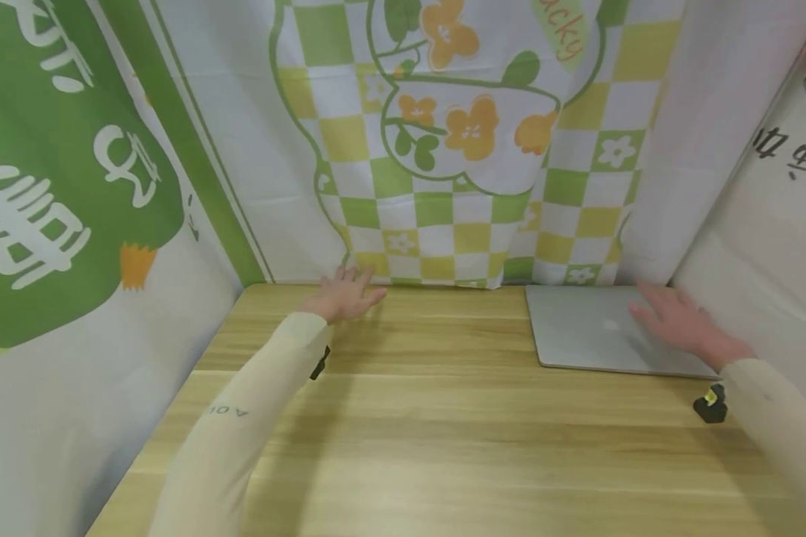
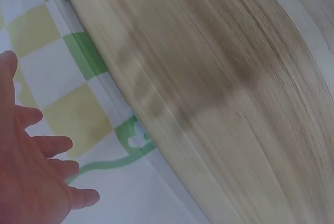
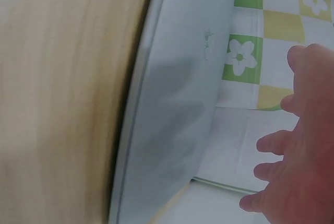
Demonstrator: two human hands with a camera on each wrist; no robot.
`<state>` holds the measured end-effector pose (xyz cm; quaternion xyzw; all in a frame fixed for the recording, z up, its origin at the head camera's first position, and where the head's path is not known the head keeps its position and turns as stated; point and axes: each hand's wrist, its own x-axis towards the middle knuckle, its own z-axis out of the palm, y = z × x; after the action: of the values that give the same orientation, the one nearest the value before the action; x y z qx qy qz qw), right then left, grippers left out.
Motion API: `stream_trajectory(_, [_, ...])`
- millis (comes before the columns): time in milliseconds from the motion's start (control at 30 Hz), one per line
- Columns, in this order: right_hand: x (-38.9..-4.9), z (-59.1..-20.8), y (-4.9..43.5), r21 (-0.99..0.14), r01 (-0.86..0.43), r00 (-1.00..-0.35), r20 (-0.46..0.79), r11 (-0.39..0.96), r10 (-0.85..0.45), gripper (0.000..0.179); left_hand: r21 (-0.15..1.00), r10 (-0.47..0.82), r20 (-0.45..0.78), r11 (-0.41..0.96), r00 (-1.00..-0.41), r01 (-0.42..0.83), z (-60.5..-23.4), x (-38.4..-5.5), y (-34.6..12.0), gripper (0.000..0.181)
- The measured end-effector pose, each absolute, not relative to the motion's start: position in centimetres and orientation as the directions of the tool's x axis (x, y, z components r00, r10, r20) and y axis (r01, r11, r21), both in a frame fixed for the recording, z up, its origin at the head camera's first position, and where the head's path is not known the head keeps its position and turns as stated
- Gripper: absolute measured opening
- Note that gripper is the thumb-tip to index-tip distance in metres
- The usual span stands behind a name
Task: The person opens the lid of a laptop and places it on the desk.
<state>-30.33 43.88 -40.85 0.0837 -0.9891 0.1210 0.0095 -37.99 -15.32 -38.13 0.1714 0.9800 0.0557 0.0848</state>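
A closed silver laptop [image 1: 578,335] lies flat at the back right of the wooden table [image 1: 403,418]. Over its right half is my right hand [image 1: 685,324], fingers spread and holding nothing. In the right wrist view that hand [image 3: 308,145] shows apart from the laptop lid [image 3: 172,98], and its shadow falls on the lid. My left hand [image 1: 342,294] is near the table's back left edge, fingers spread, with nothing in it. The left wrist view shows the left hand [image 2: 36,156] with the hand's shadow on the wood.
Behind the table hangs a curtain [image 1: 436,239] with green and yellow checks. A green and white printed cloth [image 1: 107,283] hangs at the left, and a white one [image 1: 772,224] at the right. Each wrist carries a small black device [image 1: 710,404].
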Motion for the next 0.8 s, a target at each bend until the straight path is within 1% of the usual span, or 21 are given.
stream_trajectory(67, [-30.1,-41.4,44.1,-0.236,-0.169,-0.986,0.048,0.957,-0.162,0.07,0.144,0.35,-0.135,0.933,-0.927,0.331,-38.3,-37.8,-15.0,0.079])
stream_trajectory(167, [-29.8,-41.8,44.4,-0.217,-0.181,-0.983,0.057,0.959,-0.173,0.069,0.184,0.367,-0.112,0.921,-0.923,0.344,-38.6,-37.7,-14.4,0.077])
stream_trajectory(300, [-29.8,-42.0,44.6,-0.208,-0.237,-0.968,0.133,0.949,-0.213,0.066,0.226,0.373,-0.095,0.911,-0.923,0.345,-39.1,-38.0,-13.6,0.076])
stream_trajectory(367, [-29.9,-41.9,44.5,-0.215,-0.267,-0.957,0.174,0.939,-0.232,0.064,0.222,0.378,-0.095,0.91,-0.921,0.351,-39.4,-38.3,-13.1,0.076])
stream_trajectory(533, [-29.9,-42.3,44.6,-0.3,-0.272,-0.956,0.196,0.914,-0.22,0.064,0.229,0.415,-0.096,0.894,-0.905,0.386,-40.0,-38.7,-11.6,0.077])
stream_trajectory(700, [-29.5,-43.0,45.5,-0.391,-0.233,-0.967,0.19,0.89,-0.17,0.068,0.273,0.434,-0.078,0.875,-0.897,0.4,-39.7,-37.7,-10.1,0.075])
stream_trajectory(800, [-28.7,-43.4,46.4,-0.443,-0.199,-0.974,0.185,0.874,-0.128,0.07,0.319,0.454,-0.073,0.854,-0.888,0.411,-39.6,-37.6,-8.7,0.076])
